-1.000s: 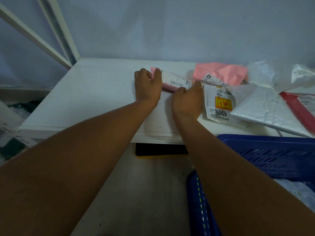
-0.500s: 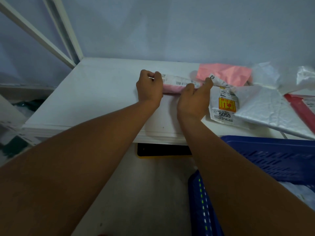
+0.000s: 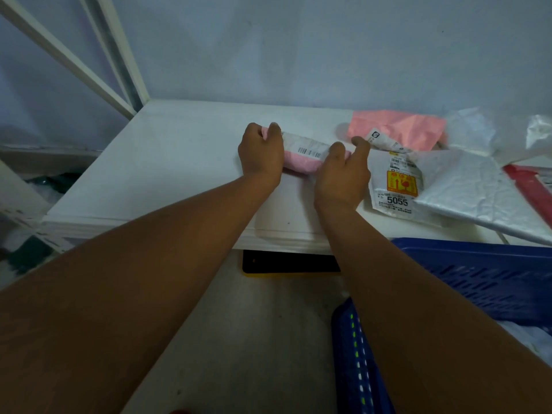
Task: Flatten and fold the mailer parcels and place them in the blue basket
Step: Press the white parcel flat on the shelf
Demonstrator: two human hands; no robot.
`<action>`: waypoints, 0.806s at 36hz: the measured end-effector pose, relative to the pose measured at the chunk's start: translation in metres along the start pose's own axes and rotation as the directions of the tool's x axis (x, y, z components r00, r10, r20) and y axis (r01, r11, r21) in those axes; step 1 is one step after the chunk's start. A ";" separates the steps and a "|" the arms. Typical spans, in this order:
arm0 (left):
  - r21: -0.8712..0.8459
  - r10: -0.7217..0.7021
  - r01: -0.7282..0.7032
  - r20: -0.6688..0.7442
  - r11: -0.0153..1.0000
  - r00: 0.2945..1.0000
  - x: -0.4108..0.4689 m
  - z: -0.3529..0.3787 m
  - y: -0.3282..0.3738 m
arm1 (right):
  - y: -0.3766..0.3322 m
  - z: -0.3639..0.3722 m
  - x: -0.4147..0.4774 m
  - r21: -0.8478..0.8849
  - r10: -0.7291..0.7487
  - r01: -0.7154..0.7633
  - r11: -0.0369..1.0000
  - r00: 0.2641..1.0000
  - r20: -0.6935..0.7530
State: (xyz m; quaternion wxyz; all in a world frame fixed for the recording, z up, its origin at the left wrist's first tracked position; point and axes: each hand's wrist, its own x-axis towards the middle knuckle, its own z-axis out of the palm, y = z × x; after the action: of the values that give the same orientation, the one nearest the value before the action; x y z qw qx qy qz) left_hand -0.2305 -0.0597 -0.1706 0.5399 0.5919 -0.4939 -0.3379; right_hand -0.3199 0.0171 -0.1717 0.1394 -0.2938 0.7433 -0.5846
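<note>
A folded pink mailer (image 3: 300, 162) is held down on the white bench (image 3: 179, 162) between both hands. Its long axis runs left to right across the bench, roughly parallel to the back wall, with the right end sitting slightly nearer the front edge than the left. A white shipping label with a barcode (image 3: 309, 150) lies across its upper face.

The left hand (image 3: 261, 152) is curled over the left end of the mailer, its fingers (image 3: 274, 130) wrapped over the far edge and closed on the material. The right hand (image 3: 343, 171) covers the right end, with the fingers (image 3: 360, 143) spread loosely and pressed on top; the grip beneath the palm is hidden.

Just beside the right hand, a white mailer marked "5055" (image 3: 395, 186) lies flat, bearing an orange sticker. Behind it a second pink mailer (image 3: 400, 127) rests crumpled near the wall. A large white padded mailer (image 3: 472, 189) lies further right, partly overlapped at the edge by a red mailer (image 3: 534, 186), and crumpled clear plastic (image 3: 493, 132) is seen at the back right.

The blue basket (image 3: 478, 270) stands below the front right edge of the bench, with white material visible inside.
</note>
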 end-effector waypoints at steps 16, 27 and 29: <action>0.007 -0.017 0.017 0.002 1.000 1.000 -0.003 -0.002 0.003 | -0.004 -0.001 -0.002 -0.026 0.035 -0.035 0.999 0.999 -0.007; 0.066 -0.008 0.008 -0.015 0.998 1.000 -0.002 0.000 0.003 | -0.007 -0.004 -0.002 -0.036 0.036 -0.035 0.999 0.999 0.015; 0.081 -0.003 0.006 -0.033 0.997 0.999 -0.003 -0.001 0.003 | -0.007 -0.005 -0.003 -0.030 0.026 -0.026 0.999 0.999 0.018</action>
State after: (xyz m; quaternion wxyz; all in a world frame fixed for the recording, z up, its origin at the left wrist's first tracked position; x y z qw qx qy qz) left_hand -0.2306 -0.0566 -0.1675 0.5227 0.6199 -0.4969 -0.3091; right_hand -0.3180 0.0218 -0.1646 0.1497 -0.2916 0.7543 -0.5689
